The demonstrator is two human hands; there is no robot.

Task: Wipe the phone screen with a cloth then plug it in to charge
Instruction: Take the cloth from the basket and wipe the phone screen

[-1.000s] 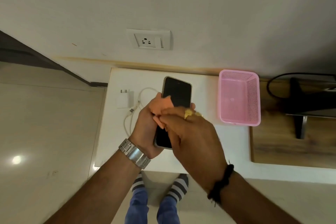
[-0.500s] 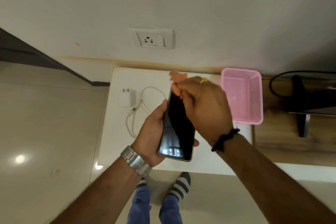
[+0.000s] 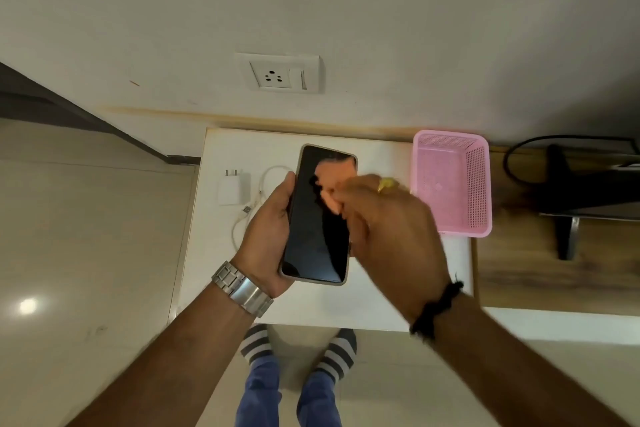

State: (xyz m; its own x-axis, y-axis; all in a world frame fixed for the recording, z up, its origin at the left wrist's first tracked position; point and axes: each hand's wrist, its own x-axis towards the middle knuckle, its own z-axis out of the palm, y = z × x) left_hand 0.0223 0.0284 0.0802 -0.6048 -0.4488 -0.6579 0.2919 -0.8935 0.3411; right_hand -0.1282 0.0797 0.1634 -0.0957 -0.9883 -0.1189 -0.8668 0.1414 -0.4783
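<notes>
My left hand [image 3: 268, 232] grips a black-screened phone [image 3: 317, 236] by its left edge, holding it above the white table [image 3: 374, 305] with the screen facing up. My right hand [image 3: 388, 236] pinches a small orange cloth [image 3: 334, 184] and presses it on the upper right part of the screen. A white charger plug [image 3: 230, 188] and its coiled white cable [image 3: 258, 201] lie on the table left of the phone. A white wall socket [image 3: 278, 73] sits in the wall above the table.
A pink plastic basket [image 3: 479, 184] stands at the table's back right. Beyond it is a wooden surface [image 3: 526, 274] with a dark stand [image 3: 568, 204] and a black cable. My striped socks show below the table's front edge.
My right hand with the cloth swept up past the phone's top edge, then came back down onto the upper screen. The left hand tilted the phone slightly but kept its hold.
</notes>
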